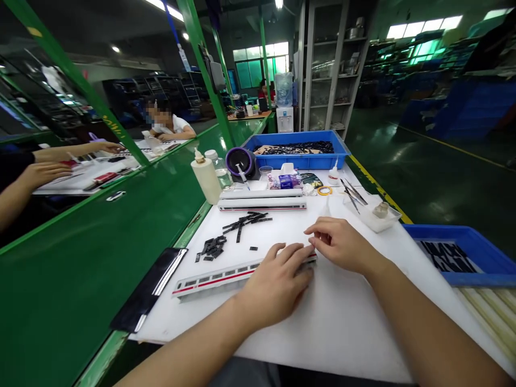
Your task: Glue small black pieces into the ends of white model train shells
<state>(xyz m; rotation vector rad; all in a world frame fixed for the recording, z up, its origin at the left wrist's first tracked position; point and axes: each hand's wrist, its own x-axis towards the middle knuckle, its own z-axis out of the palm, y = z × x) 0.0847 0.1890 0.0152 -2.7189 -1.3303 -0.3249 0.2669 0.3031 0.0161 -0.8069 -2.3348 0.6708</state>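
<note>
A white model train carriage [217, 279] with a red stripe and a row of windows lies on the white tabletop in front of me. My left hand [278, 279] rests over its right part, fingers bent around it. At the carriage's right end is my right hand [342, 244], its thumb and index finger drawn together; whether something tiny sits between them I cannot make out. Beyond the carriage lie a pile of small black pieces [212, 247], several black strips [242, 221] and one lone black piece [253, 248]. Further back, another carriage [262, 204] stands lengthwise.
At the back is a blue bin [298, 158] of dark parts. A cream squeeze bottle [205, 174], a syringe [242, 176], yellow tape [324, 190], tweezers [350, 194] and a clear tray [379, 217] surround the work area. Left, a green partition [100, 236]; other people work beyond it.
</note>
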